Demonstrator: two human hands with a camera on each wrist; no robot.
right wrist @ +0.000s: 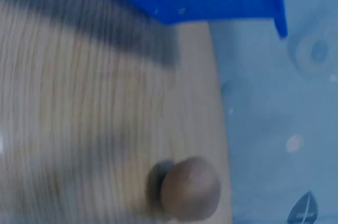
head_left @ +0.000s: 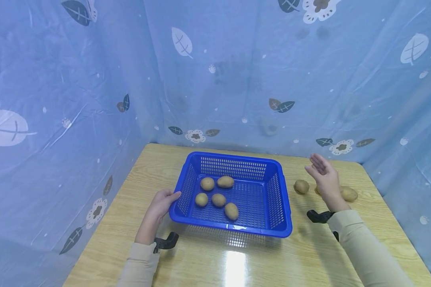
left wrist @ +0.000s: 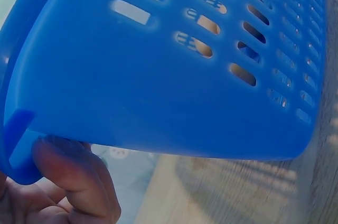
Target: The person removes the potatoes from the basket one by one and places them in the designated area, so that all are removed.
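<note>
Sleeves, two, beige, enter at the near edge of the bench (head_left: 201, 259), each with a black wrist-mounted camera bracket.

Left hand (head_left: 163, 202): at the near-left corner of the blue basket (head_left: 273, 199); fingers (left wrist: 79, 176) curled under the rim, thumb over it, as the left wrist view shows close up. The grip looks meant to steady the basket, which sits flat on the bench.

Blue basket: rectangular, plastic, slotted walls and floor, at the middle of the bench.

Potatoes in basket, five: all in its left half. Two toward the far wall (head_left: 207, 183) (head_left: 225, 181), two nearer the middle (head_left: 201, 199) (head_left: 218, 199), one closest to the near wall (head_left: 231, 211).

Right hand (head_left: 324, 177): raised above the bench to the right of the basket, palm turned toward the basket, fingers straight and spread, holding nothing.

Potatoes outside basket: one (head_left: 301, 186) just right of the basket, apart from its wall; another (head_left: 349, 194) farther right, partly hidden by the right wrist. A third may lie behind the hand; this cannot be told. The right wrist view shows one loose potato (right wrist: 190, 189) on the wood near the bench edge.

Backdrop (head_left: 237, 79): blue sheeting, leaf and flower print, behind and to both sides of the basket.
</note>
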